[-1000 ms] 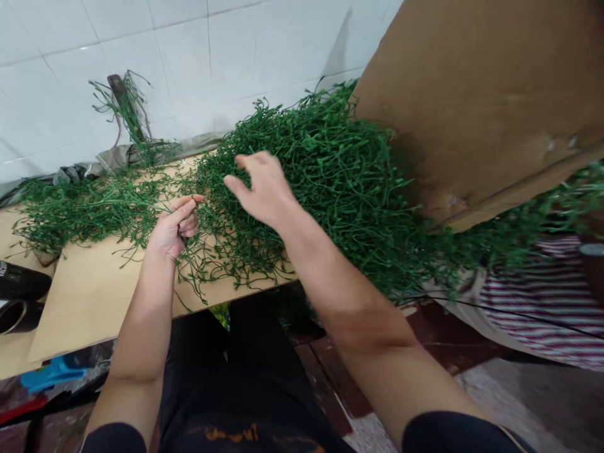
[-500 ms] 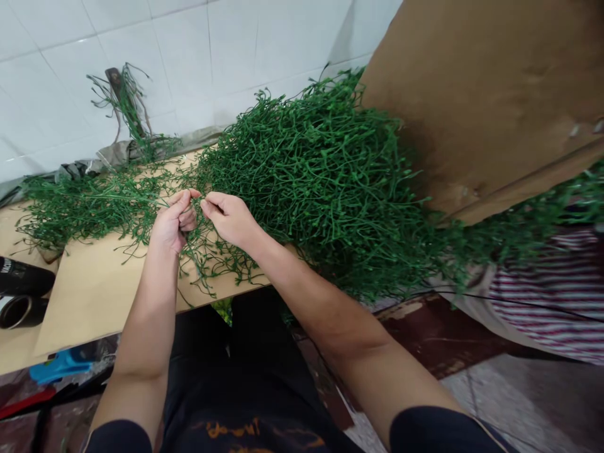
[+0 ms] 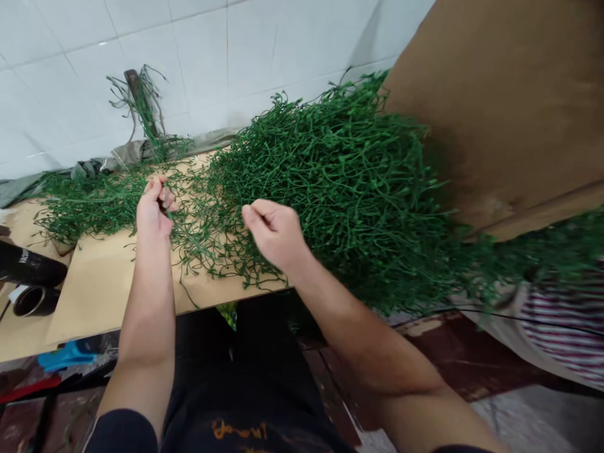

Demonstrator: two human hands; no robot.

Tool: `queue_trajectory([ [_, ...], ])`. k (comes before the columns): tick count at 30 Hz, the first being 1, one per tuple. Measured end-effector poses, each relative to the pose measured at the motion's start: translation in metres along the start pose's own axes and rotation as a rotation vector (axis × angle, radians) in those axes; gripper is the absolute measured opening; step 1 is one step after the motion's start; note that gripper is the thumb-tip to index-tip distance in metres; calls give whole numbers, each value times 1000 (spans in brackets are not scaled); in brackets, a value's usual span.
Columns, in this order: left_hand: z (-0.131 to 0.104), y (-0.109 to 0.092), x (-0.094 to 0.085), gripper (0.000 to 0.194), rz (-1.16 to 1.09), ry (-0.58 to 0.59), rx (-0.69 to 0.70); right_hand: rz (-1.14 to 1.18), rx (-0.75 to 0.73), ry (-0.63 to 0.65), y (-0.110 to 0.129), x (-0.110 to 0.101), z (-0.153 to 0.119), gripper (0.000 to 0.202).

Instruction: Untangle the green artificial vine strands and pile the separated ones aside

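Note:
My left hand [image 3: 155,204] is closed, fingers curled around thin green stems [image 3: 168,211] that show partly at its palm. It is over the left part of the board, beside a flatter spread of green stems [image 3: 94,204]. My right hand [image 3: 276,233] is pinched shut, thumb against forefinger, at the near left side of a large heap of green stems [image 3: 330,176] with small knobbed tips. Whatever its fingertips hold is too small to make out. Loose stems [image 3: 202,233] lie scattered on the tan board [image 3: 104,270] between my hands.
A large brown cardboard sheet [image 3: 495,107] leans at the right. Black cylinders, one a tumbler [image 3: 31,264], stand at the left edge. Several stems hang on a dark upright [image 3: 134,88] by the tiled wall [image 3: 202,63]. A blue object [image 3: 68,357] lies below the board.
My hands have moved apart from close together: the left to the left, the right to the right and slightly nearer me. The view has shifted a little.

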State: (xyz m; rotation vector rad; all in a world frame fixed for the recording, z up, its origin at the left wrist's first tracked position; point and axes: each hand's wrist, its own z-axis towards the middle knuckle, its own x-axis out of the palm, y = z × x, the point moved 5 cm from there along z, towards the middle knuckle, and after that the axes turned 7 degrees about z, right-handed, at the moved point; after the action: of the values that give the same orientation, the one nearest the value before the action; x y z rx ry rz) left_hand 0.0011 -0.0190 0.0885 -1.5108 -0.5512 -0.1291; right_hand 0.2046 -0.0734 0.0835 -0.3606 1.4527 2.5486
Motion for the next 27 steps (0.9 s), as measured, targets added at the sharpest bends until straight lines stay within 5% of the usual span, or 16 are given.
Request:
queue_trajectory([
  [4, -13, 0, 5, 24, -85, 145, -125, -397, 32, -94, -20, -24, 17, 24],
  [11, -28, 4, 15, 30, -173, 243, -222, -716, 51, -70, -25, -18, 19, 30],
  [16, -32, 10, 26, 27, -62, 278, -214, -437, -44, 52, -1, 7, 23, 36],
  [21, -29, 17, 31, 18, 166, 311, -111, -113, -34, 233, 8, 46, 36, 20],
  [27, -20, 19, 24, 22, 265, 212, -5, 9, -9, 262, 7, 57, 31, 24],
])
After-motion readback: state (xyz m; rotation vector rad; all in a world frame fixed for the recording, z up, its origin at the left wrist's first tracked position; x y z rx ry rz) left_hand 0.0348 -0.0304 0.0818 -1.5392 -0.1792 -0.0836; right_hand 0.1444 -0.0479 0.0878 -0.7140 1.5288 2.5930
